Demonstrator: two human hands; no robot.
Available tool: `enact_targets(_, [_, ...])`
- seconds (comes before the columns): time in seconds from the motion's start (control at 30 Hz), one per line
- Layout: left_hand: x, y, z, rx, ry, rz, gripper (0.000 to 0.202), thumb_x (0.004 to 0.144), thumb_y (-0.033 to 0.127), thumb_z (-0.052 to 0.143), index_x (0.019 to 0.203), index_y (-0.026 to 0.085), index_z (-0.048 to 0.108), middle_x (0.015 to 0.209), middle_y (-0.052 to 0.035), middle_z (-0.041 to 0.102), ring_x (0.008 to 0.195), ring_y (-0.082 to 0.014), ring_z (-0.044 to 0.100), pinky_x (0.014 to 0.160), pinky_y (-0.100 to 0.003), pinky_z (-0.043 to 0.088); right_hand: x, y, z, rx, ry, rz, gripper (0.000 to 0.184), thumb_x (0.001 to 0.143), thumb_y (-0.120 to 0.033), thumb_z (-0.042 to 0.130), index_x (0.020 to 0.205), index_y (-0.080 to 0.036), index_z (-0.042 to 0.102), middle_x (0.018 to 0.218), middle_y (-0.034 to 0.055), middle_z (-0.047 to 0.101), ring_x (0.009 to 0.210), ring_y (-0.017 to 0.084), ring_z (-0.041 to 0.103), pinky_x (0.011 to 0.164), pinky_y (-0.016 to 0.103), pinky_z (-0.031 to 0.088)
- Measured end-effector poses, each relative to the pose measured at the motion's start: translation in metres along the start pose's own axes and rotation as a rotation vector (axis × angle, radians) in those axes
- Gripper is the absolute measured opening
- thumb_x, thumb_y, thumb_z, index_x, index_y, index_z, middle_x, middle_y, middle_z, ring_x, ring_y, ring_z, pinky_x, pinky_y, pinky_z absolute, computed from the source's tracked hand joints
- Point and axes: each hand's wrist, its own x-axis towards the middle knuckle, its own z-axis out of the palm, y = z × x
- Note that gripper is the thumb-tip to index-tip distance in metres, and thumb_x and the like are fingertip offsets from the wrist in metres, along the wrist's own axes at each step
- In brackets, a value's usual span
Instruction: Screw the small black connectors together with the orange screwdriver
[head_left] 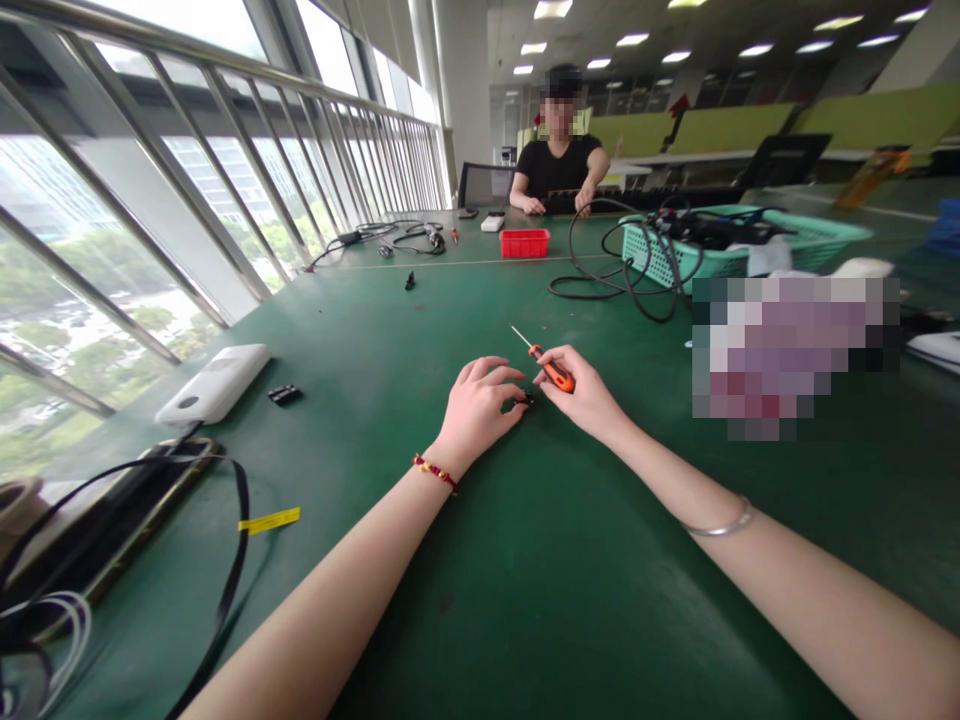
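Held in my right hand point(576, 392) is a screwdriver point(556, 373) with an orange and black handle; its thin metal shaft points away and to the left, touching nothing. My left hand point(484, 405) rests on the green table point(510, 600), fingers curled around a small black part point(525, 398). Fingers cover most of that part, so its kind does not show. To the left of my hands lies another small black piece point(285, 394), and farther off a smaller black piece point(410, 281).
At the left are a white power bank point(217, 384), a phone point(150, 500) and a black cable point(244, 520) with a yellow tag. Farther off sit a red bin point(524, 243) and a teal basket point(660, 258) with cables. A person point(561, 160) sits across the table.
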Motion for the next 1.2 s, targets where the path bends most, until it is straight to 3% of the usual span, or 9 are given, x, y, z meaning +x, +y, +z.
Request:
enact_targets(0.13, [0.0,-0.001,0.0,-0.007,-0.018,-0.016,0.01,0.081,0.024,0.063,0.08,0.023,0.073,0.099,0.0018,0.073,0.112,-0.022,0.053,0.101,-0.038,0.038,0.0,0.001,-0.001,-0.002,0.023,0.019,0.023,0.073,-0.022,0.056,0.094,-0.023,0.049,0.082,0.0004,0.062,0.08,0.018,0.062,0.085,0.036,0.045])
enact_targets(0.27, [-0.006,-0.003,-0.012,0.062,-0.032,-0.134,0.011,0.079,0.024,0.062,0.079,0.022,0.073,0.097,-0.0001,0.074,0.107,-0.0234,0.054,0.095,-0.039,0.04,0.0,-0.002,-0.001,0.007,0.026,0.039,0.022,0.073,-0.023,0.057,0.093,-0.023,0.048,0.082,0.0004,0.061,0.079,0.018,0.062,0.085,0.036,0.045])
enact_targets(0.53, [-0.059,-0.032,-0.074,0.344,-0.107,-0.487,0.02,0.08,0.034,0.056,0.08,0.023,0.073,0.102,-0.0036,0.072,0.107,-0.0294,0.053,0.092,-0.045,0.039,-0.002,-0.003,-0.002,-0.022,0.017,0.073,0.021,0.073,-0.025,0.056,0.093,-0.023,0.05,0.083,-0.0002,0.059,0.079,0.018,0.06,0.085,0.037,0.045])
enact_targets(0.7, [-0.084,-0.047,-0.103,0.389,-0.164,-0.701,0.026,0.079,0.041,0.055,0.082,0.024,0.073,0.107,-0.004,0.07,0.108,-0.0326,0.052,0.088,-0.045,0.042,-0.002,-0.003,-0.002,-0.033,0.013,0.076,0.021,0.073,-0.025,0.056,0.093,-0.023,0.05,0.089,0.0013,0.06,0.081,0.018,0.059,0.085,0.038,0.044])
enact_targets(0.93, [-0.085,-0.05,-0.125,0.469,-0.067,-0.756,0.03,0.078,0.047,0.054,0.085,0.025,0.073,0.111,-0.0054,0.068,0.108,-0.0333,0.053,0.085,-0.041,0.044,-0.003,-0.006,-0.002,-0.023,0.016,0.082,0.019,0.073,-0.026,0.056,0.091,-0.023,0.049,0.09,0.0018,0.061,0.081,0.018,0.059,0.085,0.038,0.044])
enact_targets(1.2, [-0.084,-0.06,-0.125,0.389,-0.141,-0.756,0.031,0.079,0.047,0.054,0.088,0.024,0.074,0.107,-0.0042,0.069,0.106,-0.0287,0.053,0.091,-0.036,0.043,-0.001,-0.003,-0.002,-0.009,0.014,0.094,0.02,0.072,-0.026,0.056,0.091,-0.023,0.05,0.088,0.0016,0.061,0.079,0.018,0.06,0.085,0.038,0.045])
